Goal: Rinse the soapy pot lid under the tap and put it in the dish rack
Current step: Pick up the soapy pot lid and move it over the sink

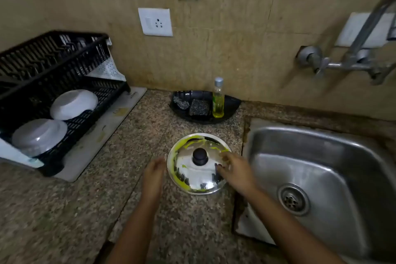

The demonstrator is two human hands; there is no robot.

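Note:
A steel pot lid point(194, 175) with a black knob lies flat on the granite counter, smeared with yellow-green soap along its rim. My right hand point(234, 170) is over the lid's right edge, fingers spread, touching or just above it; blur hides which. My left hand point(154, 174) hovers just left of the lid, fingers together, holding nothing. The tap point(351, 57) is mounted on the wall at the upper right, above the steel sink point(265, 156). The black dish rack point(70, 126) stands at the left.
Two white bowls point(72, 104) lie upside down in the rack, which rests on a pale mat point(96, 135). A black tray point(231, 105) behind the lid holds scrubbers and a bottle of yellow liquid point(218, 100). A socket and a peeler are on the wall.

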